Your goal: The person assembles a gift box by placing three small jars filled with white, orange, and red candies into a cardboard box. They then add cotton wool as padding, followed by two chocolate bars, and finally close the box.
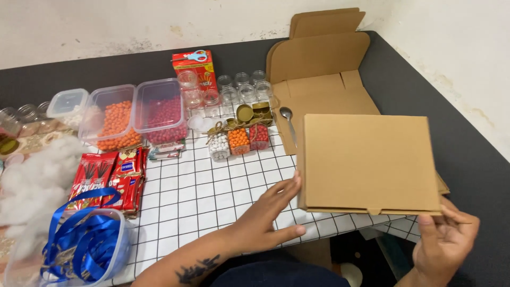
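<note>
left hand (271,210) at closed cardboard box (369,162) left edge | right hand (445,239) pinching front-right corner

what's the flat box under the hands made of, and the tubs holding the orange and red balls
Flat box: looks like plain brown cardboard, matte, with folded flaps and a tab along its front edge. Tubs: apparently clear plastic, slightly glossy, since the contents show through the walls.

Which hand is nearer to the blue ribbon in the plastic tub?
Left. The left hand rests on the grid mat, right of the blue ribbon. The right hand is farther right, at the closed cardboard box.
</note>
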